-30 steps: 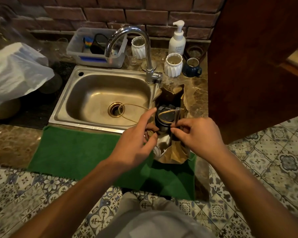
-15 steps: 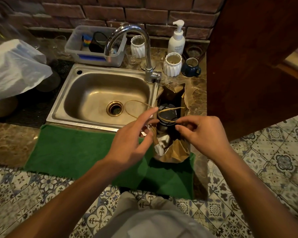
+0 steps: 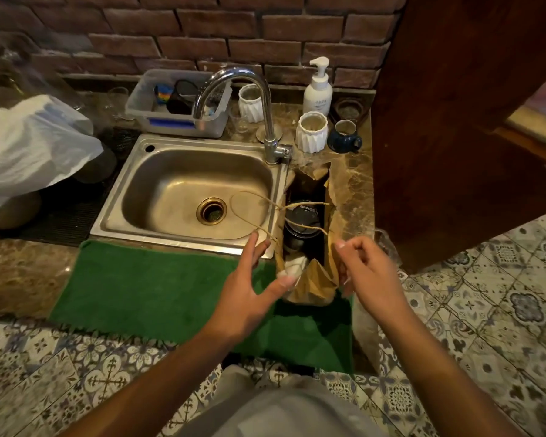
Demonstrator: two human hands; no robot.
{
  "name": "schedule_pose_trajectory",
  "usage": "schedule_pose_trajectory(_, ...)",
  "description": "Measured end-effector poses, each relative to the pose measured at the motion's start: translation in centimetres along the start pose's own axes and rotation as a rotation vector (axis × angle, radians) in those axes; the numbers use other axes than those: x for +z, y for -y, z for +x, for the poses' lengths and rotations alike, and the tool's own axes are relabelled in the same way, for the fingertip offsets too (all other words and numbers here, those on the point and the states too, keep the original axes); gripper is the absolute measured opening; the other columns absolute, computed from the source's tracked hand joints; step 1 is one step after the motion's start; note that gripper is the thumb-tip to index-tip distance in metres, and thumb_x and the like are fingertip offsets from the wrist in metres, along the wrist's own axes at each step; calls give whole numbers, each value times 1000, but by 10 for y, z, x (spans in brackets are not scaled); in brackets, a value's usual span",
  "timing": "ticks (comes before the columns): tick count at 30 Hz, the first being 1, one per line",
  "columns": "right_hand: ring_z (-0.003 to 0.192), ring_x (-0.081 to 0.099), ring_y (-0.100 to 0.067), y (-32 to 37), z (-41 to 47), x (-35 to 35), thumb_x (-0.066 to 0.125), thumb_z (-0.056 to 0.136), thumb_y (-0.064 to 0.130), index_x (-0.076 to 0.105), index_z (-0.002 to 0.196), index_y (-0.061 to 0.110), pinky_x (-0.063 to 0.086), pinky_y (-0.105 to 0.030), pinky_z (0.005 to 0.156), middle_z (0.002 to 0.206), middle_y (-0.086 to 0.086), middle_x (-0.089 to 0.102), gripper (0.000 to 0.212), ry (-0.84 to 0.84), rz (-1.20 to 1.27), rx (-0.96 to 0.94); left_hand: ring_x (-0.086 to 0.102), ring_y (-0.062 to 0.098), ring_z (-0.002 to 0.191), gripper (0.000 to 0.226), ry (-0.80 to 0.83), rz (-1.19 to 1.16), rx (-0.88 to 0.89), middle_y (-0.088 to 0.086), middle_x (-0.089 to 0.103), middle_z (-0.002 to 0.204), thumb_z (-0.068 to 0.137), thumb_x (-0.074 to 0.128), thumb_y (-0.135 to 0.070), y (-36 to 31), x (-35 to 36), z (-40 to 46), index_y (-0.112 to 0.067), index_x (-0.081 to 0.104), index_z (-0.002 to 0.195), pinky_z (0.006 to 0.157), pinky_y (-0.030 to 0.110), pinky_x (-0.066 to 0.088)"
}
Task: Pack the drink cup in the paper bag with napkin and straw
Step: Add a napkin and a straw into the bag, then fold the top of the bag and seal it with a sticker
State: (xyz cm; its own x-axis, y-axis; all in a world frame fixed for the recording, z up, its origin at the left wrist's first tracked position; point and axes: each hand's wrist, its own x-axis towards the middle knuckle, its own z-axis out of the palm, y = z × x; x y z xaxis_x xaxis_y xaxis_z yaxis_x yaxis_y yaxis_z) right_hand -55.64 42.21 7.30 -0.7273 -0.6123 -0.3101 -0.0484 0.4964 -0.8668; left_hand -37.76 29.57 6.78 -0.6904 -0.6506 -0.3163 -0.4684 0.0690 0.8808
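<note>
A brown paper bag (image 3: 316,283) stands open on the counter just right of the sink. Inside it sits the drink cup (image 3: 303,217) with a black lid, and a white napkin (image 3: 292,266) is tucked at the near end. One twine handle (image 3: 243,201) loops out over the sink and the other lies across the lid. I cannot make out a straw. My left hand (image 3: 249,288) hovers at the bag's left side with fingers spread and the thumb near the napkin. My right hand (image 3: 369,272) is beside the bag's right wall, fingers loosely curled and holding nothing.
The steel sink (image 3: 114,216) and its faucet (image 3: 267,121) lie left of the bag. A green mat (image 3: 145,285) covers the counter's front. White ribbed cups (image 3: 311,132), a blue mug (image 3: 344,140) and a soap bottle (image 3: 318,89) stand behind. A wooden panel (image 3: 454,121) rises at right.
Both hands have let go of the bag's top and pulled back toward me. The left handle has dropped over the sink. The bag stands on its own.
</note>
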Motion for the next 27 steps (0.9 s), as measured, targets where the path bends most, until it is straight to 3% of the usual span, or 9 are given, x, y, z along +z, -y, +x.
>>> schedule_pose_trajectory(4,57,65,-7,-3,1,13,61,94,53,55,77,15,61,-37,66,64,5,61,43,104,23,93,46,2,136,106,54,70,14,-20,48,150,67,78,-69,3,16,7,-39,27,155,109,28,38)
schedule_pose_trajectory(6,60,68,-16,-3,2,20,67,86,62,53,74,15,61,-44,67,64,-4,64,51,117,39,128,51,-12,124,93,69,71,23,-28,55,138,69,83,-62,4,21,11,-45,35,146,102,17,43)
schedule_pose_trajectory(8,70,71,-27,0,2,24,66,76,74,53,75,14,59,-47,67,76,-14,71,62,123,-63,121,47,-27,116,87,71,68,46,-40,53,127,70,87,-53,5,23,13,-52,34,139,90,0,39)
schedule_pose_trajectory(11,81,69,-26,7,5,29,58,69,71,63,90,16,57,-47,76,87,-7,72,59,130,-209,105,42,-34,112,92,67,58,48,-45,48,122,69,90,-46,8,24,13,-53,31,139,84,-6,35)
schedule_pose_trajectory(14,89,66,-24,11,6,32,58,87,48,65,97,19,56,-46,82,93,-3,69,32,149,-152,95,46,-26,119,96,45,18,27,-39,53,126,68,92,-43,16,22,17,-46,33,144,88,-3,39)
schedule_pose_trajectory(18,91,66,-24,12,2,39,55,97,29,68,103,13,51,-38,76,97,-6,71,21,195,-31,118,49,-9,131,105,74,27,31,-23,53,145,71,91,-38,16,21,23,-37,28,154,106,14,40)
schedule_pose_trajectory(20,87,64,-21,13,2,42,54,98,28,68,102,16,49,-36,73,92,-2,70,19,223,-7,109,38,-5,140,113,115,51,42,-19,41,155,74,90,-37,13,20,26,-35,16,160,112,14,32)
schedule_pose_trajectory(24,85,59,-15,14,7,45,51,100,27,65,90,25,45,-37,78,89,4,64,17,224,47,150,32,-3,148,118,200,28,50,-12,32,165,74,87,-38,10,16,32,-32,8,163,124,33,30)
schedule_pose_trajectory(27,97,61,-16,16,10,44,49,98,41,65,93,33,51,-45,94,99,9,63,19,220,87,184,32,-3,147,120,201,37,69,-19,32,160,70,88,-47,8,9,33,-34,12,162,123,31,30)
